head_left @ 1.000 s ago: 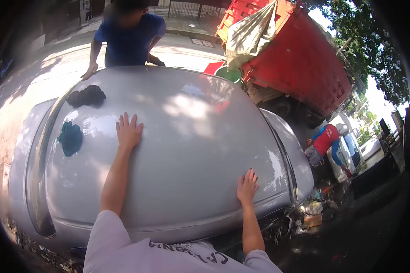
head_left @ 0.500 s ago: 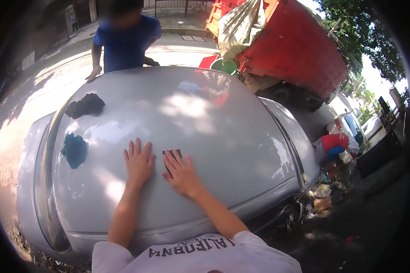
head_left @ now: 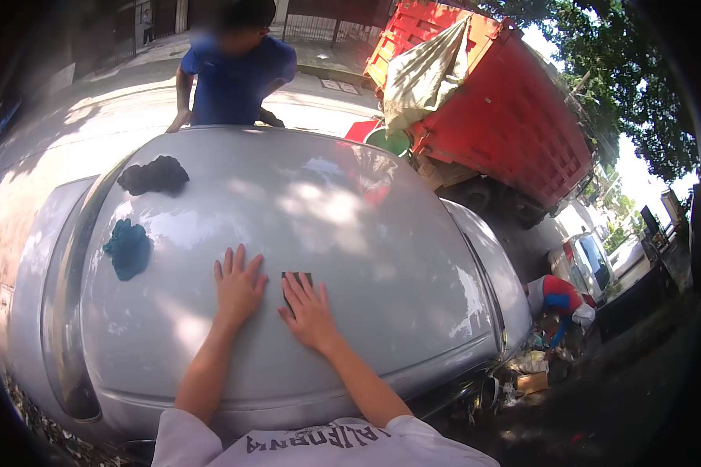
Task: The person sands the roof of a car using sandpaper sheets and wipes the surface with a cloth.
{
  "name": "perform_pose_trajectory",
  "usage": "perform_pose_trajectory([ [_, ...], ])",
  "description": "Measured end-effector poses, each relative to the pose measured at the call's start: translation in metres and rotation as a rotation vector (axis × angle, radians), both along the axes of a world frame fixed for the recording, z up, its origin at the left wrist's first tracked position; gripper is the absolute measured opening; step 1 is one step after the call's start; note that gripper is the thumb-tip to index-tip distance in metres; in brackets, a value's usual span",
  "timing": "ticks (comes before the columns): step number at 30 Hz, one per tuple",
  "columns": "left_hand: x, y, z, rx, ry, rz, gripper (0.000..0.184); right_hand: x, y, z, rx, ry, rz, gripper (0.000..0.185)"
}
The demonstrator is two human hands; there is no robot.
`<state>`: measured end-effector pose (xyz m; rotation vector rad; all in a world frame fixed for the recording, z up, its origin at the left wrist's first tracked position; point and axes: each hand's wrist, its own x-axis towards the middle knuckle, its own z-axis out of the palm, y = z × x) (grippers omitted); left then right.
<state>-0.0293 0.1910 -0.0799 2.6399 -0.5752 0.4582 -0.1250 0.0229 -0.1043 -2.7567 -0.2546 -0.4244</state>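
Note:
Both hands rest on the silver-grey roof of a car. My left hand lies flat on the paint with its fingers spread and nothing in it. To its right, my right hand is laid over a small dark flat pad, pressing it to the roof; only the pad's upper edge shows past the fingers. A teal cloth lies crumpled at the left of the roof, and a black cloth is bunched above it.
Across the roof stands a person in a blue shirt, one hand at its edge. Behind are a red truck and a green bin. At the right, a person in red and blue bends over litter near a cardboard piece.
My right hand has come from the roof's lower right to beside my left hand, with the pad now under it. My left hand has moved nearer me. The person in red has bent down.

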Motion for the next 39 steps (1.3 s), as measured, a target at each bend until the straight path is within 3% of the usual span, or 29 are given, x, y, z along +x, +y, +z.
perform_pose_trajectory([
  [9,0.042,0.034,-0.011,0.019,0.028,-0.003,0.046,0.041,0.038,-0.011,0.088,-0.014,-0.015,0.064],
  [14,0.049,0.038,-0.007,0.019,0.069,0.028,0.046,0.047,0.039,-0.007,0.120,0.020,0.012,0.075],
  [15,0.049,0.040,-0.003,0.050,0.083,0.038,0.046,0.049,0.034,-0.011,0.417,0.099,0.060,0.079],
  [17,0.051,0.033,0.000,-0.417,0.172,-0.238,0.048,0.064,0.011,-0.007,1.149,0.197,0.188,0.087],
  [18,0.046,0.029,-0.001,-0.411,0.183,-0.303,0.051,0.070,0.003,0.004,1.586,0.198,0.264,0.091],
  [20,0.031,0.018,-0.004,-0.391,0.205,-0.374,0.054,0.058,-0.002,0.051,1.798,0.137,0.246,0.093],
  [22,0.014,0.007,-0.007,0.120,0.092,-0.396,0.056,0.039,-0.003,0.077,1.886,0.136,0.313,0.093],
  [29,0.015,0.007,-0.011,0.155,0.075,-0.392,0.058,0.005,-0.004,0.083,2.155,0.139,0.424,0.093],
  [39,0.010,0.010,-0.011,0.127,0.091,-0.399,0.057,0.010,0.001,0.066,2.271,0.195,0.458,0.102],
])
